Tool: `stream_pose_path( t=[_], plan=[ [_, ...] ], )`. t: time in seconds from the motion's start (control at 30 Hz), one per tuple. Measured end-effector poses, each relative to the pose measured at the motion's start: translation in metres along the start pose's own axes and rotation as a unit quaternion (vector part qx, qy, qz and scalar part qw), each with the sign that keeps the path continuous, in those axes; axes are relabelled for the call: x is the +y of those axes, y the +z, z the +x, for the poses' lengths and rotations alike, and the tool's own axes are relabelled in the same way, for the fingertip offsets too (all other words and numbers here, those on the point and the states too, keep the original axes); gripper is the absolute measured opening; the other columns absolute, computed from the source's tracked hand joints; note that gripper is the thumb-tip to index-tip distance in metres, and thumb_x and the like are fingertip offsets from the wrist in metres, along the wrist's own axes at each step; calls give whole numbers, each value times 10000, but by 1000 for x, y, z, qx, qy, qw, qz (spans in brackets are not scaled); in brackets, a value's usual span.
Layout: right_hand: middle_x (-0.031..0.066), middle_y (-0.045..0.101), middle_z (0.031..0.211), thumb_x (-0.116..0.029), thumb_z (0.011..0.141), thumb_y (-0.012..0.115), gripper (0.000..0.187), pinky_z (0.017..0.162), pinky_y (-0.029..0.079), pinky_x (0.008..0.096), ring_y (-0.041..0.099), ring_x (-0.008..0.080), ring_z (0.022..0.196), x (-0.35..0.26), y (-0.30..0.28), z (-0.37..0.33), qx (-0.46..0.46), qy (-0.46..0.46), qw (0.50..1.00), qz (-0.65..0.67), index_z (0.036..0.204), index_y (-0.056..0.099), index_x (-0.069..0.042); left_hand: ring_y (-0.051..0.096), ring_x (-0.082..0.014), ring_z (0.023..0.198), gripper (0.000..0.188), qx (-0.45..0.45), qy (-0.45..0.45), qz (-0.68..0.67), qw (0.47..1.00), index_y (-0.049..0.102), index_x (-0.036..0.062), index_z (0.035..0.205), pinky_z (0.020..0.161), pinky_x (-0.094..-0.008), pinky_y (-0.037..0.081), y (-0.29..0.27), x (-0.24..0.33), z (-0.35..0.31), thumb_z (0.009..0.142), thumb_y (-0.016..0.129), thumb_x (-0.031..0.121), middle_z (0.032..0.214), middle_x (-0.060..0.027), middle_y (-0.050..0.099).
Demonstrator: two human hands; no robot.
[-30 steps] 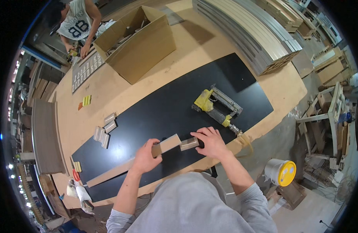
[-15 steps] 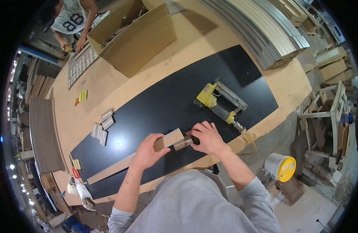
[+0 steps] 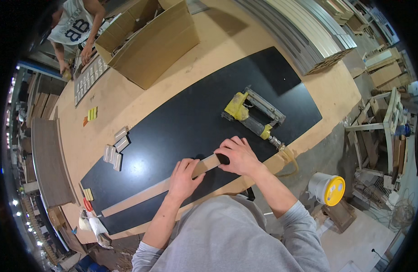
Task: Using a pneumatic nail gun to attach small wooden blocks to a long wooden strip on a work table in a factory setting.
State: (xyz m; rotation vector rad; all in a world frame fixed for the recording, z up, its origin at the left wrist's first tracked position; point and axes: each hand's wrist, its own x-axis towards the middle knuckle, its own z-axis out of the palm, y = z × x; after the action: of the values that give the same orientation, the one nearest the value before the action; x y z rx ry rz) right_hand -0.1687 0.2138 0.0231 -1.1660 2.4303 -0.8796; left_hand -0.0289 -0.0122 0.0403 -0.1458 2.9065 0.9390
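**Long pale strip grasped at its right end, over a black panel**

From where I stand, the person in the grey top leans in at the near side of the tabletop, both bare hands at work. The left grip is clasped across the strip, fingers on the far side and thumb on the near. The right grip is closed around a small dark-faced piece right at the strip's end, mostly hidden by the hand. The strip runs slantwise along the panel's near side, its other end close to the left corner; I can't tell whether the held end is lifted.

Beyond the right grip, a yellow-and-black nail gun lies on the panel, its pale hose trailing over the edge. Short moulding pieces sit in a cluster at the panel's far left edge, and red-handled scissors rest by its left end.

Further back stands an open cardboard box, with a stack of long profiles off to the right. At the far left corner a co-worker in a white sleeveless top bends over a grey sheet. A white bucket with a yellow lid is down at the right.
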Motion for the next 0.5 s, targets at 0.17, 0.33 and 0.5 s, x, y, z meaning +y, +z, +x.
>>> stream_pose_path(
  t=[0.17, 0.33, 0.5],
  plan=[
    [-18, 635, 1152, -266, 707, 931, 465, 1003, 460, 476, 566, 255, 1155, 5, 6, -2, 33, -20, 999, -1, 1132, 760, -186, 627, -348, 1132, 515, -15, 11, 16, 1000, 689, 56, 1300, 973, -454, 539, 0, 0, 3, 833, 873, 170, 1218, -114, 647],
    [-24, 636, 1116, -268, 688, 934, 455, 981, 464, 475, 569, 248, 1142, 11, 7, 3, 27, -23, 999, -2, 1102, 762, -193, 630, -354, 1129, 511, -29, 14, 26, 999, 688, 51, 1287, 968, -453, 541, 1, -1, 5, 825, 878, 162, 1201, -121, 652],
    [-25, 637, 1090, -250, 674, 927, 438, 958, 464, 463, 576, 244, 1125, 13, 4, 6, 14, -10, 1000, -4, 1079, 765, -206, 624, -344, 1104, 507, -28, 19, 52, 998, 689, 39, 1270, 952, -453, 541, 1, 0, 7, 810, 873, 145, 1166, -110, 645]
  ],
)
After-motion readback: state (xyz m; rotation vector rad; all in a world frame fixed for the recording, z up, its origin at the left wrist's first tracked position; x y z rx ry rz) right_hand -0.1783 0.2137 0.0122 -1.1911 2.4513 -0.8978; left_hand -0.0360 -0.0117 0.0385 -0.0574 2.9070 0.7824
